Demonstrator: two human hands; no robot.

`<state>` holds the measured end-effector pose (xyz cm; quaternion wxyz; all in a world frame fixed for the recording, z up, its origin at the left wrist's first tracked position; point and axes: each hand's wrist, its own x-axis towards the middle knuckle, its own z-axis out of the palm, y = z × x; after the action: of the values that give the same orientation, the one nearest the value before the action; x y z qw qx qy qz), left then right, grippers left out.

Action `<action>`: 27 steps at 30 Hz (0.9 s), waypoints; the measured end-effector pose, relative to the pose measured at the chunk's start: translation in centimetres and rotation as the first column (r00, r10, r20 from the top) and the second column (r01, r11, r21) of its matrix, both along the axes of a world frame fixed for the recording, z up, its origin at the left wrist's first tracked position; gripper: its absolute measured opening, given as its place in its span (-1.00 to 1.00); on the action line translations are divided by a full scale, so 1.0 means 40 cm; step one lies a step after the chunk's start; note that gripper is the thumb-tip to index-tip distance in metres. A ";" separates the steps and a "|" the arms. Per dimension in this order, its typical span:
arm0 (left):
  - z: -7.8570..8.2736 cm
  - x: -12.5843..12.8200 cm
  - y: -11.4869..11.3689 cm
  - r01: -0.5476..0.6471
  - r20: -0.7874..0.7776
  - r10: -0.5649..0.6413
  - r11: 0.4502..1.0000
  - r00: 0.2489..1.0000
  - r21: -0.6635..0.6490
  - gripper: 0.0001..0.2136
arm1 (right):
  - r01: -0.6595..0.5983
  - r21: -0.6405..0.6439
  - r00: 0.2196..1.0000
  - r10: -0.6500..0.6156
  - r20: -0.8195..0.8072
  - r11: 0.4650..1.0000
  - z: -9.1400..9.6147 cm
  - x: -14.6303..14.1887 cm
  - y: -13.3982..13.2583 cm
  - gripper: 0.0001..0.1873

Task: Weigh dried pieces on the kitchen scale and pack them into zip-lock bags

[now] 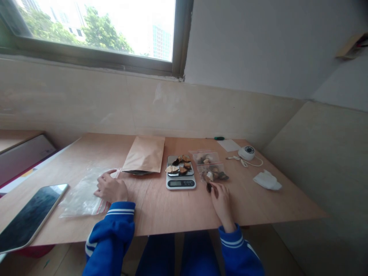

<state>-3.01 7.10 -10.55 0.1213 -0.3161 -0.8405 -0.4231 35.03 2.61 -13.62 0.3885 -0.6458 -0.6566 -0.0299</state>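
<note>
My left hand (110, 186) lies on a clear plastic zip bag (83, 193), its fingers at the bag's red-striped edge. My right hand (221, 203) pinches a dark dried piece (209, 187) just in front of two clear zip bags of dried brown pieces (211, 168). Between my hands stands a digital kitchen scale (181, 183), with several dried slices on its metal pan. Beyond my left hand lies a flat kraft paper bag (144, 154), its lower edge tucked near a dark strip.
All of this is on a light wooden table (161, 207). A tablet (30, 216) lies at its left edge. To the right are a white dome camera (246, 152) with a cable, a crumpled white cloth (267, 180), a white paper sheet (229, 145) and a green pen (219, 138).
</note>
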 end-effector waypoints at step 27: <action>0.016 0.121 -0.033 0.899 -0.665 -0.610 0.230 0.431 0.372 -0.57 | -0.759 0.114 0.453 0.645 -0.615 0.641 0.205 -0.522 0.024 -0.67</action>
<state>1.81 5.78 -9.92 0.1632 -0.6946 -0.3007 -0.6328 14.14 3.58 -5.44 0.4940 -0.3195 -0.7025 0.4004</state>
